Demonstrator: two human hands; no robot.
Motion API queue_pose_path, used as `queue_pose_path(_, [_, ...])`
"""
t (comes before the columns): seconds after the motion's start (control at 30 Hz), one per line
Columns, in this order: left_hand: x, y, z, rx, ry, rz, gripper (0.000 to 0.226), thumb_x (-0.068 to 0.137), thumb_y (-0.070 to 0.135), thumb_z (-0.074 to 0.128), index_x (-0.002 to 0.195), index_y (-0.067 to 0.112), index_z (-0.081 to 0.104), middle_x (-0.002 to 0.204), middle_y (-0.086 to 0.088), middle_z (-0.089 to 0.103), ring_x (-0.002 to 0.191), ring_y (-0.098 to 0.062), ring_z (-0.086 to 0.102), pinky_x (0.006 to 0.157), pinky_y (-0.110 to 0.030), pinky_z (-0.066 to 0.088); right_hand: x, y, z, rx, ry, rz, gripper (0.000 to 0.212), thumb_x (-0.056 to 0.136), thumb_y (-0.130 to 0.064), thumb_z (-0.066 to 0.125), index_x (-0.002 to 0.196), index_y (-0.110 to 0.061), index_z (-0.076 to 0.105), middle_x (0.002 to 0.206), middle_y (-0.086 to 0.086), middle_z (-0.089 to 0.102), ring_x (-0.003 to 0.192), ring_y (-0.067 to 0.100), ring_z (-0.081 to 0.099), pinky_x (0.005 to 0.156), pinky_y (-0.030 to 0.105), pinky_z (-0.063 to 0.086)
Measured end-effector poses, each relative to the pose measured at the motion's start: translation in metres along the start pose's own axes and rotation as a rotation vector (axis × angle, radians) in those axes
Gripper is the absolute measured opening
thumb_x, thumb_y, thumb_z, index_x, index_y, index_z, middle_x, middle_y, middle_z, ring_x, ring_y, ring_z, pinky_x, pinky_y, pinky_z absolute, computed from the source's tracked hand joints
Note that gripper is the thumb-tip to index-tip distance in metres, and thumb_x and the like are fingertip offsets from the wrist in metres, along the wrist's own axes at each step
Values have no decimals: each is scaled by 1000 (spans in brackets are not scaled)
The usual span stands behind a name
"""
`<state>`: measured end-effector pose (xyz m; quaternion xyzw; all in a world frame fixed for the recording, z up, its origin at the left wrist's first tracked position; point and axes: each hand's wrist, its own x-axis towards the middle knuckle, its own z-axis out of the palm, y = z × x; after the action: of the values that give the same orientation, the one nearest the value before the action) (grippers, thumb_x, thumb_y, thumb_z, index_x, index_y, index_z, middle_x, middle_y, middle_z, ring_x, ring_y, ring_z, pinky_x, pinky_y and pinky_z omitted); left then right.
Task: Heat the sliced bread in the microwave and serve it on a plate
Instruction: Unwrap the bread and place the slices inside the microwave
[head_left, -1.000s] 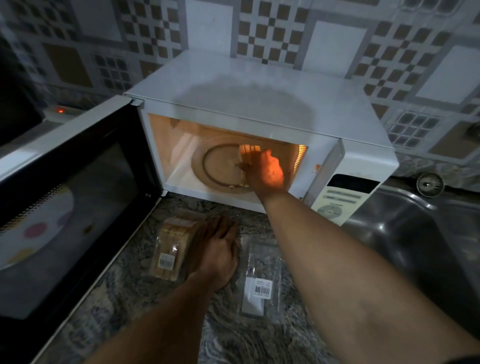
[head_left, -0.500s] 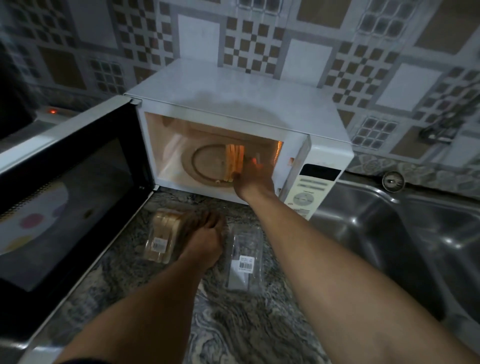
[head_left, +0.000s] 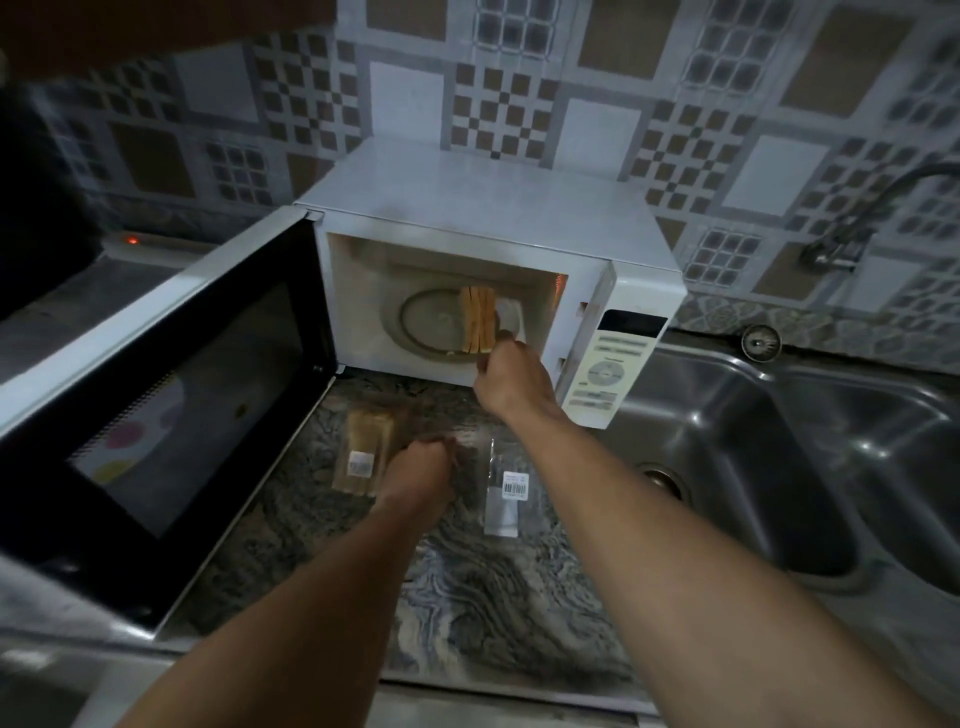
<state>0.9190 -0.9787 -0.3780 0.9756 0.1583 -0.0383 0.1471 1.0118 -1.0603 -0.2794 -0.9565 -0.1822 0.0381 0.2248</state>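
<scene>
Golden-brown sliced bread (head_left: 478, 319) stands on edge inside the microwave (head_left: 467, 208), long axis front-to-back. Its near end meets the right hand (head_left: 511, 376); fingers curled, can't tell if pinching. Left hand (head_left: 418, 470), curled on the table (head_left: 493, 597), is nearer the open door (head_left: 171, 395).

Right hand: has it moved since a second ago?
Yes. The right hand has drawn back toward the person, from over the microwave's turntable to the cavity's front edge.
</scene>
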Motion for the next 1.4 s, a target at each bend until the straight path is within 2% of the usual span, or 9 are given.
queue_pose_path(0.2, [-42,-28,-36,-77,242,123,28,85,12,58,111,12,67,96,-15,72,89,-36,68,70,-37,52,-35,-25,7,33,14,24,26,97,-11,53,122,-4,55,117,17,63,109,36,60,77,36,46])
queue_pose_path(0.33, [-48,-59,-29,-290,405,212,40,64,9,64,104,3,68,99,-20,64,89,-39,61,70,-39,51,-57,-42,29,67,-22,29,33,98,-14,54,129,-5,51,125,19,60,119,38,55,89,41,48])
queue_pose_path(0.4, [-45,-72,-19,-453,362,95,45,63,17,66,107,12,59,106,-17,58,93,-36,58,75,-40,52,-67,-49,42,71,-50,33,36,98,-17,54,133,-7,49,128,19,60,122,38,53,92,43,48])
queue_pose_path(0.5, [-46,-85,-13,-479,284,-224,58,80,36,59,135,31,42,138,-10,47,123,-35,48,101,-44,45,-79,-56,66,78,-72,48,37,98,-15,55,134,-8,51,128,18,62,122,38,55,93,41,49])
queue_pose_path(0.6, [-52,-91,-15,-406,290,-336,44,93,37,57,136,26,50,138,-12,52,122,-35,52,93,-38,42,-88,-58,86,100,-118,68,32,97,-15,57,128,-8,59,122,19,66,115,38,61,87,38,50])
queue_pose_path(0.8, [-58,-92,-13,-542,268,-288,31,94,16,57,122,23,68,119,-12,68,111,-34,60,70,-24,25,-101,-49,117,173,-176,89,32,93,-11,60,123,-20,62,116,13,68,106,36,64,82,36,51])
queue_pose_path(1.0, [-56,-98,-13,-646,240,-274,30,95,13,56,121,17,70,120,-13,69,111,-31,61,72,-21,30,-108,-44,129,131,-117,96,37,90,-7,63,125,-16,59,117,14,67,107,36,64,81,35,51])
queue_pose_path(1.17, [-54,-103,-10,-760,175,-270,26,93,19,63,117,23,72,107,2,70,96,-15,61,77,-21,38,-116,-41,130,56,-28,19,59,87,-4,67,138,-14,40,137,13,42,120,35,53,86,38,49])
queue_pose_path(1.4, [-51,-103,-3,-766,192,-243,28,90,14,65,116,23,73,110,-4,73,101,-24,66,83,-29,50,-119,-33,126,-122,-208,-203,46,83,-14,61,129,-8,59,138,12,44,131,31,38,102,39,45])
